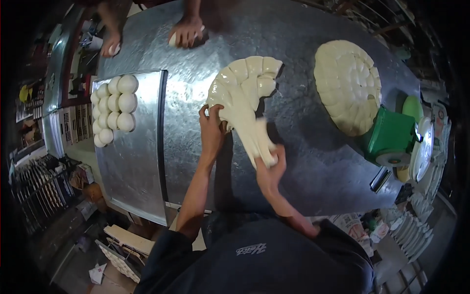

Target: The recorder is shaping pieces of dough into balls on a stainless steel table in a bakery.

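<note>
A person in a dark shirt leans over a wide, dull grey metal surface (313, 161) and works a pale, scored slab of soft white dough (245, 93). The slab fans out at its far end into cut segments and narrows to a stretched tail toward the person, so its long axis runs from the far left down toward the near right. The left hand (211, 128) pinches the slab's left edge about midway along, fingers curled over the dough. The right hand (270, 167) closes around the thin near tail, gripping it from below and behind. The right hand sits at the end closest to the body; the left is farther out, beside the wide part, and the fan of segments lies beyond both.

To the right, well apart, rests a second round disc of scored pale dough (348, 83), whole and untouched, with a green plastic weighing scale (391, 137) just beside its near edge. To the left lies a flat shiny metal tray (134, 171) carrying smooth white dough balls (115, 109) in rows at its far corner. Across the surface, another worker's two hands (186, 32) press on small pieces of dough.
</note>
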The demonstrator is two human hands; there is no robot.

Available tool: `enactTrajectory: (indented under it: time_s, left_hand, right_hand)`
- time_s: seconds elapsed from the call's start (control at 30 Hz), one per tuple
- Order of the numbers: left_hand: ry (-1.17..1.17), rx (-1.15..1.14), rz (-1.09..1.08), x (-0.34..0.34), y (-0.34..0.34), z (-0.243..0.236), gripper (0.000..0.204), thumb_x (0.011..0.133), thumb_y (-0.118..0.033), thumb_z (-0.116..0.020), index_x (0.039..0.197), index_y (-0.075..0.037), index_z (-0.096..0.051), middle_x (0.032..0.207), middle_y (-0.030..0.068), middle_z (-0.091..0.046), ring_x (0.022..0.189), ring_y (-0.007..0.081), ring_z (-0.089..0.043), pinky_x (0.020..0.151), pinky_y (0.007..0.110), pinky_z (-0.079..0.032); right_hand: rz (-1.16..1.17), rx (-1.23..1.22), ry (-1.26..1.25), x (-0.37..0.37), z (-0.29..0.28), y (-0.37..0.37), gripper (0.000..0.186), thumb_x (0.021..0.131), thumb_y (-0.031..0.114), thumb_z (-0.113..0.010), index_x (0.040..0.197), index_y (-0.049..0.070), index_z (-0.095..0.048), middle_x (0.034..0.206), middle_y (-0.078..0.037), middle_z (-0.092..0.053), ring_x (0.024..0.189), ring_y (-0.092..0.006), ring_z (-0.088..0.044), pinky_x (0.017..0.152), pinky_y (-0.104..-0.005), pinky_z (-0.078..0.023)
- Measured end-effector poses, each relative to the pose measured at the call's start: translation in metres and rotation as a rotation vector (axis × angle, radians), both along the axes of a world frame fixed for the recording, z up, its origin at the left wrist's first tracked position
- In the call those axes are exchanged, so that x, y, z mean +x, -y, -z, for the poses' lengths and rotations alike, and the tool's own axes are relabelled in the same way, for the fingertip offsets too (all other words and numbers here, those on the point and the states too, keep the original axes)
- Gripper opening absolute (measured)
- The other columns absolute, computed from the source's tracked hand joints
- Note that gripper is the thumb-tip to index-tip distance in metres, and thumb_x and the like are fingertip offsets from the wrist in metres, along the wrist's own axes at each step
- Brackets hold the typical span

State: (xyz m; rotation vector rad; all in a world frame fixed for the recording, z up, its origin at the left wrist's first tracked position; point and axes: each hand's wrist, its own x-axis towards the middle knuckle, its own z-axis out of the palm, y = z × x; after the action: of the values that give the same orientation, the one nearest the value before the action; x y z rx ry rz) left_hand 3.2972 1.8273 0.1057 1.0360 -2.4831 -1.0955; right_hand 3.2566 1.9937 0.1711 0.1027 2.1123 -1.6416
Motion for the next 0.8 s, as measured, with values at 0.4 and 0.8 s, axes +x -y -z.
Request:
enactTrajectory:
  time_s: [0.4, 0.8]
  left_hand:
    - [-0.074, 0.019, -0.052, 0.017, -0.006, -0.007, 0.038, 0.081, 0.000, -0.061, 0.116, -0.005, -0.049, 0.111, 0.0157, -0.048, 0.090, 0.0357, -0.056, 0.078, 0.043, -0.047]
    - [-0.492, -0.093, -0.248, 0.171, -0.110, -0.066, 0.025, 0.076, -0.008, -0.065, 0.095, -0.003, -0.051, 0.097, 0.0150, -0.049, 0.083, 0.0305, -0.051, 0.076, 0.041, -0.044]
  right_hand:
    - [-0.252, 0.389, -0.035, 0.019, -0.030, -0.194, 0.052, 0.070, 0.001, -0.066, 0.120, 0.007, -0.050, 0.113, -0.014, -0.046, 0.098, -0.0293, -0.049, 0.090, -0.0378, -0.043]
    - [-0.539, 0.124, -0.727, -0.046, 0.057, 0.102, 0.028, 0.081, 0.009, -0.068, 0.108, 0.011, -0.062, 0.108, -0.009, -0.054, 0.088, -0.0275, -0.057, 0.078, -0.0352, -0.048]
